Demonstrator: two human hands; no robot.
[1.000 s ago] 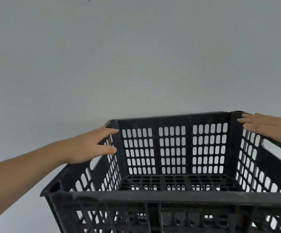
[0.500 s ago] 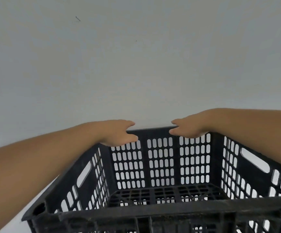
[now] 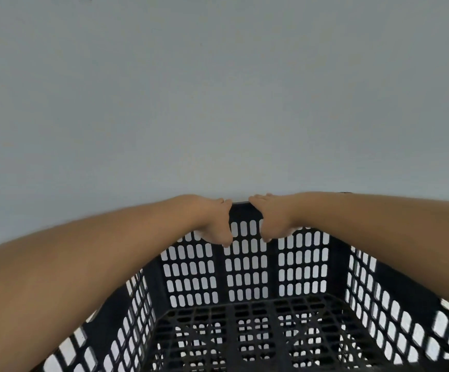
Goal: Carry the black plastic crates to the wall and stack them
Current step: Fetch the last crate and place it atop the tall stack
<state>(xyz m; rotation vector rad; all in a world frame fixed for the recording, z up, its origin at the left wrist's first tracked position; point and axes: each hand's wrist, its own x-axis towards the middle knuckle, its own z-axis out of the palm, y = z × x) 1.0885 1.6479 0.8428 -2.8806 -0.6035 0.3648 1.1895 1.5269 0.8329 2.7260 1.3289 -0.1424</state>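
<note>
A black plastic crate (image 3: 247,280) with slotted walls and a grid floor fills the lower half of the view, its far wall close against a pale wall (image 3: 218,103). My left hand (image 3: 212,224) and my right hand (image 3: 271,220) sit side by side at the middle of the crate's far rim. On both hands the fingers hook over the rim's outer side and the thumbs press the inner face. What lies under the crate is hidden, though more black mesh shows through its floor.
The plain pale wall takes up the whole upper half of the view, directly behind the crate. Both forearms reach across the crate's open top from the lower left and right.
Both hands went from the crate's side walls to the far rim, then closed in together at its middle and curled over it. The crate now looks nearer and larger.
</note>
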